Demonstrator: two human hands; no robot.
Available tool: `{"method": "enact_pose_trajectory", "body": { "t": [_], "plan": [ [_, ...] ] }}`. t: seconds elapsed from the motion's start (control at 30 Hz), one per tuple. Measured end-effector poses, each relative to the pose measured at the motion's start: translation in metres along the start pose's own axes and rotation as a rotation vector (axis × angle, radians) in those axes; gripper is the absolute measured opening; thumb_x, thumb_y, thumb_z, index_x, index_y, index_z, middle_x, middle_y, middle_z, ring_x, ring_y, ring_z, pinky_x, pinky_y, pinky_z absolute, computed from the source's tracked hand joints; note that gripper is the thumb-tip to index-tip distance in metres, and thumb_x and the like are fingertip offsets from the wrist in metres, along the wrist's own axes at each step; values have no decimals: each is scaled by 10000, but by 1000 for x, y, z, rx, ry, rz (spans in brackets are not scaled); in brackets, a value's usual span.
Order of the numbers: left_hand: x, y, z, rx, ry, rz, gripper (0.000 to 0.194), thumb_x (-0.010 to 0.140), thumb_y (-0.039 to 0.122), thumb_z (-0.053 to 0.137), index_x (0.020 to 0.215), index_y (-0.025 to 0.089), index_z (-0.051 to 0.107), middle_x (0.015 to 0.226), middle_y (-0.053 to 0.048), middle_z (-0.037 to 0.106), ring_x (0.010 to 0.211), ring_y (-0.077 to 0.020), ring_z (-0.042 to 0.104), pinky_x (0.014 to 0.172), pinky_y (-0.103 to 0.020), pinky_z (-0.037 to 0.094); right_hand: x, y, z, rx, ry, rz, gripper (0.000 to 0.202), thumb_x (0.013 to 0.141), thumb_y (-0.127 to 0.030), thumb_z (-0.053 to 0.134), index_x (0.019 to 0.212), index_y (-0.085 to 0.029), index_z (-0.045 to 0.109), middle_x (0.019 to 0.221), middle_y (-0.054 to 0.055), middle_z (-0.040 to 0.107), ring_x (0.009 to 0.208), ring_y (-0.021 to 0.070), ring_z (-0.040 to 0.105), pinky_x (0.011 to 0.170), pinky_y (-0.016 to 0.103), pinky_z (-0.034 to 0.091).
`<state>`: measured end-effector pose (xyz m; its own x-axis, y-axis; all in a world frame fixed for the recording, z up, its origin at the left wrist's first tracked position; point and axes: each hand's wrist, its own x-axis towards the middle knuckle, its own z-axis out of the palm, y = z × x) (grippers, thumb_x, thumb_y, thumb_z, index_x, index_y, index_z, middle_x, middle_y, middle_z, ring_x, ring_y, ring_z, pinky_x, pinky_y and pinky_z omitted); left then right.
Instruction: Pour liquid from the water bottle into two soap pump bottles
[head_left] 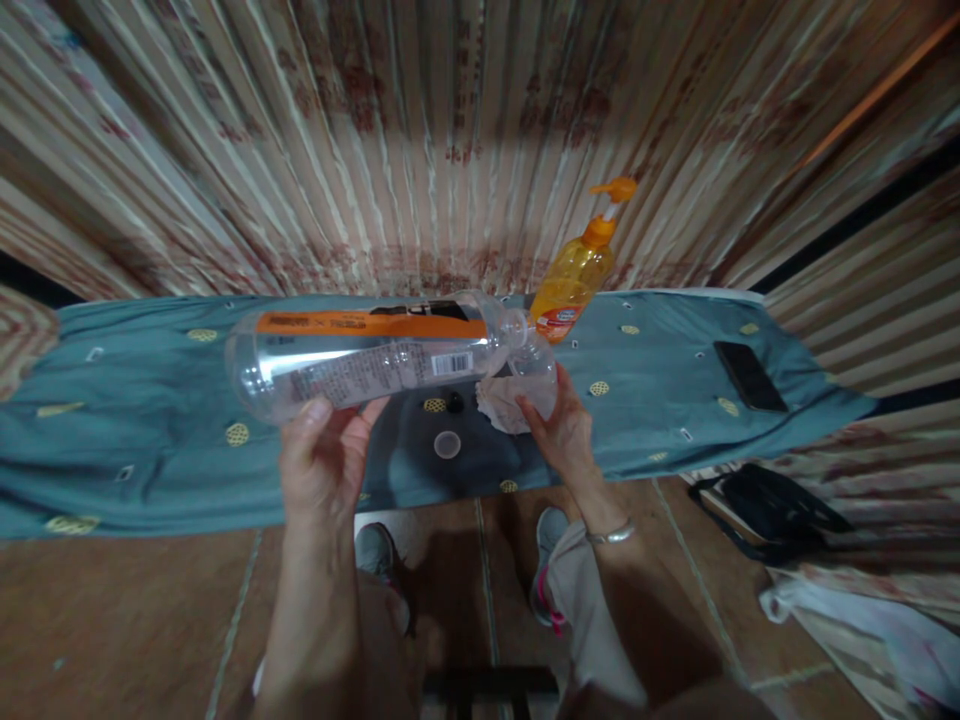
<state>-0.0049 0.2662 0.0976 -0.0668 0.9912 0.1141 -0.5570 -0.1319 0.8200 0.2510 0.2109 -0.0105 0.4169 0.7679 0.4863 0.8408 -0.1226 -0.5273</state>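
Observation:
My left hand (326,450) is closed around the lower side of a large clear plastic bottle (367,365) with an orange label. The bottle lies nearly level in the air, its neck pointing right. My right hand (562,425) is closed on a small clear plastic container (536,368), which meets the large bottle's mouth. Liquid passing between them cannot be made out. A crumpled pale tissue or cloth (504,405) lies beside the fingers of my right hand. Between my hands, a round translucent cap (447,445) and a small dark piece (454,402) rest on the tablecloth.
An orange pump bottle (574,280) with yellow liquid stands behind the small container. A black phone (750,377) lies at right on the blue-green tablecloth (165,380). Pleated curtains (420,150) hang behind the table. A black bag (780,505) sits low at the right.

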Motion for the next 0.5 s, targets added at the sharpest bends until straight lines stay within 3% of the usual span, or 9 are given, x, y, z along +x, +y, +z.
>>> {"method": "enact_pose_trajectory", "body": {
  "t": [0.2, 0.5],
  "plan": [
    [0, 0, -4, 33, -45, -10, 301, 654, 442, 825, 879, 299, 686, 864, -10, 746, 1159, -307, 669, 925, -483, 605, 0, 1, 0, 5, -6, 10, 802, 919, -671, 474, 1455, -76, 453, 1357, 271, 639, 1229, 330, 659, 1004, 470, 549],
    [0, 0, -1, 5, -15, -12, 271, 635, 413, 843, 798, 280, 673, 922, -26, 751, 1121, -305, 678, 896, -481, 629, 0, 0, -1, 1, -18, 11, 789, 921, -644, 493, 1462, -72, 444, 1338, 271, 649, 1216, 334, 667, 982, 464, 559]
  ]
}}
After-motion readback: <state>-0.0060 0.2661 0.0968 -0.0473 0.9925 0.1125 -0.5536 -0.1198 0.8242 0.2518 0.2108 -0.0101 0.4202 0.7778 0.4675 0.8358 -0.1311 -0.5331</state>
